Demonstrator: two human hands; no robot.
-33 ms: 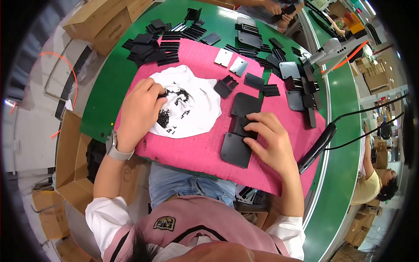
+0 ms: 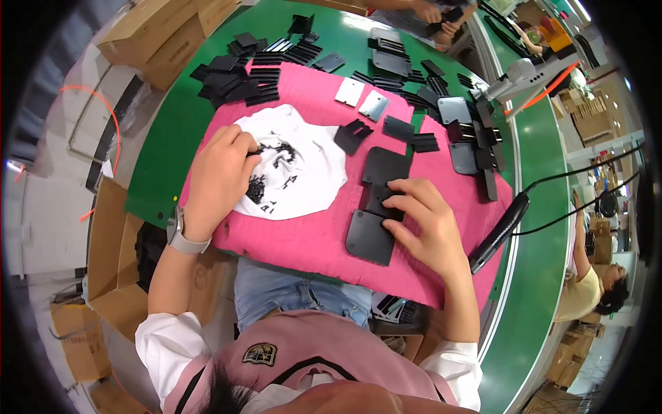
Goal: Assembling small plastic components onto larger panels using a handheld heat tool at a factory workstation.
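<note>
A white cloth [image 2: 314, 169] lies rumpled on the pink padded board, with piles of tiny black pieces [image 2: 255, 188], possibly screws, scattered over its left half. My left hand [image 2: 222, 162] rests at the cloth's left side, fingers curled and pressed together among those pieces; what they pinch is hidden. To the right of the cloth lies a black part made of two flat plates joined by a middle block [image 2: 372, 234]. My right hand [image 2: 425, 219] holds it at the middle block, thumb and fingertips touching its right side.
On the pink board [image 2: 296, 252] lie two silvery plates [image 2: 373, 105], a black bracket [image 2: 354, 136] and a dark plate [image 2: 398, 129]. Black parts [image 2: 224, 76] crowd the green table's far side. A black corded tool [image 2: 500, 231] sits at right. Another person's hands [image 2: 431, 12] work across the table.
</note>
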